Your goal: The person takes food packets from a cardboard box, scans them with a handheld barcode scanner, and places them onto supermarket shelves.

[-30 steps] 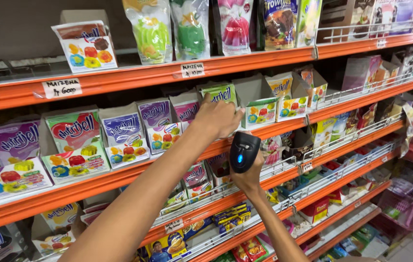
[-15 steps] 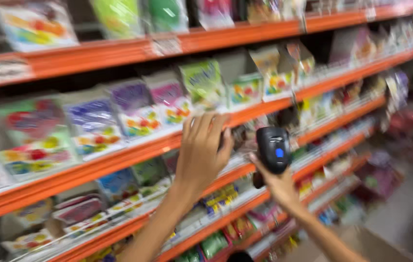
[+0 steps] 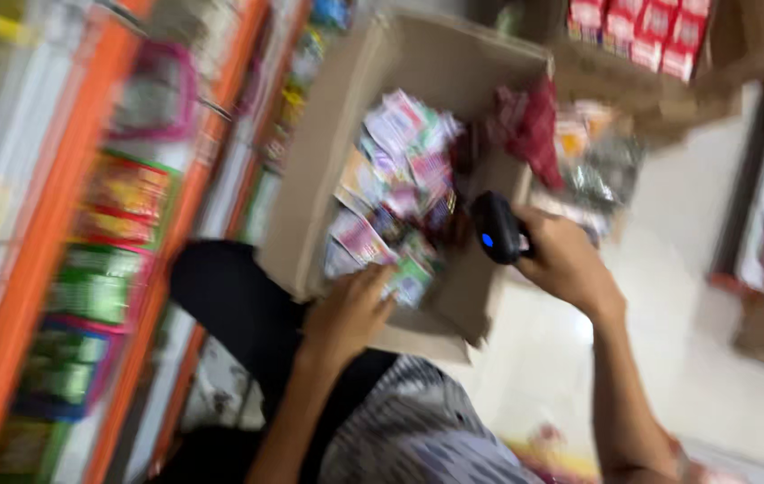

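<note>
Orange shelving (image 3: 5, 358) at left; beside it on the floor, an open cardboard box (image 3: 310, 197) of small packets (image 3: 400, 170). Left hand (image 3: 351, 314) reaches in, fingers curled on a packet, grip blurred. Right hand (image 3: 566, 264) wraps a black scanner (image 3: 497, 229) above the box's edge.

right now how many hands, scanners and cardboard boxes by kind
bare hands: 2, the left hand reaching among the blurred colourful packets, the right hand gripping the scanner
black handheld scanner with a blue light: 1
open brown cardboard box holding the packets: 1
total: 4
</note>
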